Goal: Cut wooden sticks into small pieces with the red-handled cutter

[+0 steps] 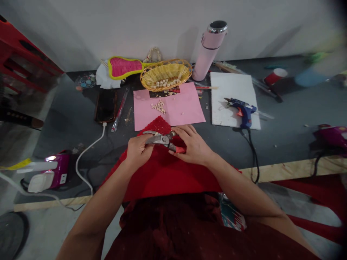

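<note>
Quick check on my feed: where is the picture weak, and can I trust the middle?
Head view: lighting is dim; the blue shape at far right is badly blurred; a bright spot glows on the purple power strip; the pink bottle leans, possibly lens distortion, with a soft shadow on the wall; the cutters at centre are reasonably clear.

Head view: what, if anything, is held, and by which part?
The right hand grips the cutters by the handles; the left hand is at the blades, its hold unclear.

Grey tabletop [292,115]: phone [105,106], pink paper [185,104], white board [231,86], flask [208,54].
</note>
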A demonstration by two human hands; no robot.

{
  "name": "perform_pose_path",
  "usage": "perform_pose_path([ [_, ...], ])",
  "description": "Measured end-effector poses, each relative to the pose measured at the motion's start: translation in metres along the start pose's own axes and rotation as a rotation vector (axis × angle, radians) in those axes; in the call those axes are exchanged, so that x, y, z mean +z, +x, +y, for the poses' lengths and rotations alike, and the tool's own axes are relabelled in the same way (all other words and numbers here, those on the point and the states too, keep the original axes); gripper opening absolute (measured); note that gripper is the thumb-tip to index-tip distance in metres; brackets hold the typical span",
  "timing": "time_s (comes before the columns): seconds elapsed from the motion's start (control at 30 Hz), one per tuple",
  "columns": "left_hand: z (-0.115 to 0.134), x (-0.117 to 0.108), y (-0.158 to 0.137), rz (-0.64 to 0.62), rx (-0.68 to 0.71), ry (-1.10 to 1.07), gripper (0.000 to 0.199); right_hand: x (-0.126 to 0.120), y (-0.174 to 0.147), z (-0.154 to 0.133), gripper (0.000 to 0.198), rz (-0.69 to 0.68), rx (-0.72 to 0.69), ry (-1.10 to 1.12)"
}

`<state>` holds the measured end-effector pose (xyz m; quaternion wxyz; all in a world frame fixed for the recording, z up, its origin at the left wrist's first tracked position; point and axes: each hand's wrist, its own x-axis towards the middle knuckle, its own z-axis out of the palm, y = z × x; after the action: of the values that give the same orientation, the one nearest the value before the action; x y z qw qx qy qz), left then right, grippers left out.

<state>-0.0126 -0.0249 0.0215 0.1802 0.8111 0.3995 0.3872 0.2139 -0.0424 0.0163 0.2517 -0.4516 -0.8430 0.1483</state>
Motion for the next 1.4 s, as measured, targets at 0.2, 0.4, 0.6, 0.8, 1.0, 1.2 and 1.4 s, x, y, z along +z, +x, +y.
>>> perform_pose_path([
  [0.2, 0.0033, -0.0014, 0.0007, 0.006, -0.010, 0.013, 0.019, 0.0025, -0.0015, 0.0004, 0.061, 0.035, -0.026, 0.012],
  [0.4, 0.0061, -0.0028, 0.0016, 0.012, 0.020, 0.029, 0.022, 0.0035, -0.0020, -0.0030, 0.058, 0.045, -0.031, 0.010],
  [0.6, 0.0070, -0.0020, 0.0014, 0.034, 0.064, 0.032, 0.024, 0.0021, -0.0016, -0.0052, 0.055, 0.034, -0.034, -0.006],
  [0.8, 0.0074, -0.0017, 0.0016, 0.046, 0.083, 0.040, 0.022, 0.0020, -0.0013, -0.0060, 0.054, 0.028, -0.034, -0.011],
  [1.0, 0.0074, -0.0010, 0.0010, 0.053, 0.075, 0.057, 0.022, 0.0020, -0.0015, -0.0064, 0.052, 0.032, -0.033, -0.014],
  [1.2, 0.0072, -0.0005, -0.0003, 0.122, 0.006, 0.107, 0.014, 0.0058, -0.0011, -0.0060, 0.055, 0.056, 0.024, 0.001],
  [1.4, 0.0063, -0.0016, -0.0030, 0.078, -0.020, 0.110, 0.019, 0.0060, 0.0008, -0.0054, 0.064, 0.065, -0.020, 0.005],
])
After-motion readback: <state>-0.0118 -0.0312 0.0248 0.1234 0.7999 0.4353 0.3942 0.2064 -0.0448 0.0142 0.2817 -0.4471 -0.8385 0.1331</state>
